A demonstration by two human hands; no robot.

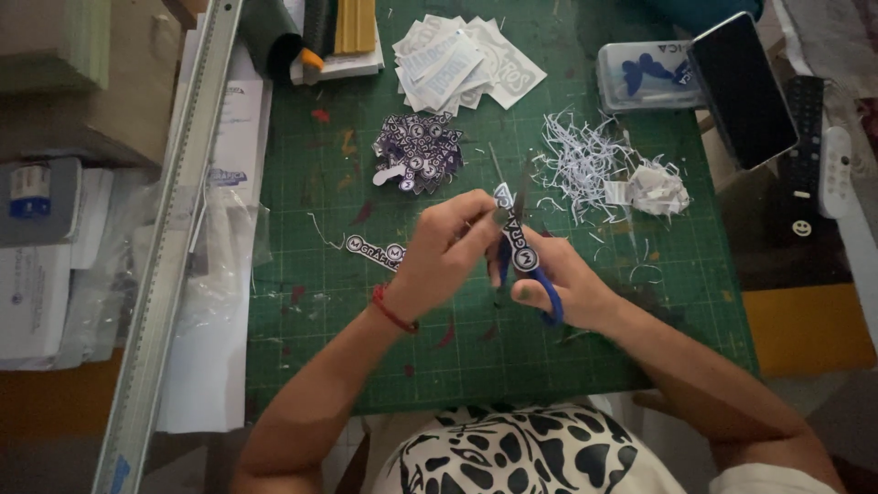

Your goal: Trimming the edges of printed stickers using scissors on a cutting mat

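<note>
Above the green cutting mat, the left hand pinches a sticker strip; the right hand grips blue scissors cutting it.

The room is dim, and the whole view looks underexposed and a little grainy. What light there is falls on the middle and upper part of the frame, where the white paper shreds glow palest. The left edge and lower corners sink into murky shadow. Both hands are slightly soft. The phone screen at upper right carries a faint sheen.
</note>
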